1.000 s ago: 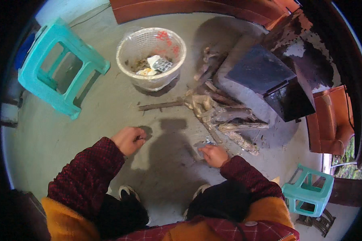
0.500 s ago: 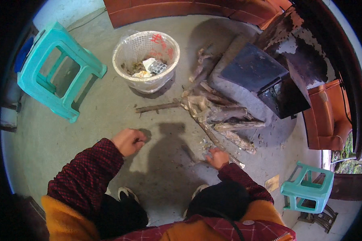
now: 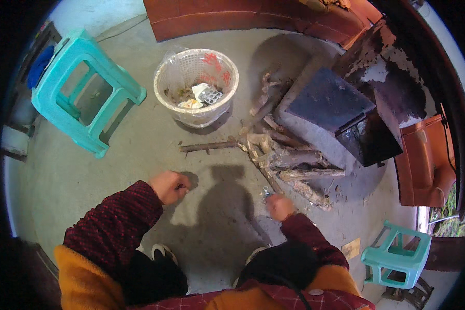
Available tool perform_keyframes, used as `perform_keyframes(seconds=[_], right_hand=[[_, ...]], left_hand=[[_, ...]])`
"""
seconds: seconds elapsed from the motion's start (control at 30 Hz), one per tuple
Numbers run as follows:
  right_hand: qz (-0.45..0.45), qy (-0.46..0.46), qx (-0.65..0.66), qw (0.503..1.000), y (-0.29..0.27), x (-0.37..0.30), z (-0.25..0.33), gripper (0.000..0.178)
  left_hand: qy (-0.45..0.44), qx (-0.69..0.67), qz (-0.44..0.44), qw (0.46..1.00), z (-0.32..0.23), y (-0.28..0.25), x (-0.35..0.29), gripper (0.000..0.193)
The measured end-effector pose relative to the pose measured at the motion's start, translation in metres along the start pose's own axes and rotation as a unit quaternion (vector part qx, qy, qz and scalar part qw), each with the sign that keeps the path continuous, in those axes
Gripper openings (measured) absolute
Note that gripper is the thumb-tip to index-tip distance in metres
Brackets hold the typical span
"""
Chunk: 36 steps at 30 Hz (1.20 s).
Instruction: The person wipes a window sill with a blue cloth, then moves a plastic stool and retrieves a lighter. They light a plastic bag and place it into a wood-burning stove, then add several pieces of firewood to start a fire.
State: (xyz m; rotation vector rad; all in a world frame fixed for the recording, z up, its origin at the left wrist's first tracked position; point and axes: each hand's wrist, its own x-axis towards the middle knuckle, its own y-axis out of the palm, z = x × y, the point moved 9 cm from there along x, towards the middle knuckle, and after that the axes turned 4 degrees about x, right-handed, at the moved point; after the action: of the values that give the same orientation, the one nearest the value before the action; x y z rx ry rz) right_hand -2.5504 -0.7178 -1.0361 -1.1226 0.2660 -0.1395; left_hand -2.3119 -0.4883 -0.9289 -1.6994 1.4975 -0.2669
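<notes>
My left hand point(image 3: 169, 187) hangs above the concrete floor with its fingers curled closed; nothing shows in them. On the other side of my body's shadow, my right hand point(image 3: 280, 207) is closed too, near the front end of the firewood pile point(image 3: 287, 155). A small shiny bluish bit point(image 3: 266, 191) shows at its fingertips; whether it is gripped or lies on the floor behind them, I cannot tell. One thin stick point(image 3: 209, 146) juts leftward from the pile. Beyond my left hand stands a white plastic basket point(image 3: 194, 118), lined with a clear bag, with crumpled rubbish and a blister pack inside.
At the left is a tall turquoise stool point(image 3: 95, 137); a smaller turquoise stool point(image 3: 392, 256) stands at the lower right. A dark metal stove point(image 3: 328, 98) with an open box front is beyond the firewood. Brown-orange sofas point(image 3: 217, 20) line the back and right. A yellowish card point(image 3: 351, 248) lies on the floor.
The whole view has shifted slightly, so the room sits lower and further right. My right hand has turned a little, and a shiny bit now shows by its fingertips. My left hand stays curled.
</notes>
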Motion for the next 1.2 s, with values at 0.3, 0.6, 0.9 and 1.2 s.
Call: perform_keyframes(seconds=[0.3, 0.6, 0.9, 1.2], right_hand=[[0.016, 0.146, -0.3, 0.943, -0.055, 0.049, -0.101, 0.027], [0.202, -0.004, -0.177, 0.963, -0.043, 0.046, -0.013, 0.039], [-0.057, 0.118, -0.081, 0.988, -0.153, 0.17, -0.047, 0.043], [0.093, 0.244, -0.048, 0.964, -0.101, 0.114, -0.065, 0.057]], left_hand=[[-0.017, 0.053, -0.008, 0.998, 0.006, -0.003, -0.002, 0.018], [0.018, 0.021, -0.05, 0.998, 0.012, -0.001, 0.007, 0.016], [-0.025, 0.029, 0.051, 0.998, 0.01, 0.009, 0.015, 0.018], [-0.047, 0.004, 0.023, 0.999, 0.029, 0.004, 0.007, 0.02]])
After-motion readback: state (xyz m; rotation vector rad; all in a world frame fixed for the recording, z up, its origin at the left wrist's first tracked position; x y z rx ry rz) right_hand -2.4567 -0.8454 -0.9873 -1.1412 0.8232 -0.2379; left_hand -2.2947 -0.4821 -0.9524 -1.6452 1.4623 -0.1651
